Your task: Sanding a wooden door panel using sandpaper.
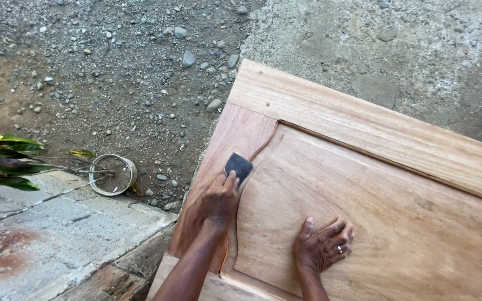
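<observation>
Wooden door panel (397, 223), one, fills lower right of frame. One dark sanding pad (238, 166) lies on its curved moulding, pressed under fingers of left hand (220, 198). Right hand (323, 245) rests flat, fingers spread, on panel. One metal ring (112, 174) on gravel at left.

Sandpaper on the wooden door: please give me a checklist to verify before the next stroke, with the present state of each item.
1. Left hand presses the dark sandpaper: ok.
2. Sandpaper lies at the curved groove of the door: ok.
3. Right hand lies flat on the panel, steadying it: ok.
4. Right hand is apart from the sandpaper: ok.
5. Door support underneath: cannot tell, hidden.
6. Wear of the sandpaper: cannot tell, too small.
</observation>
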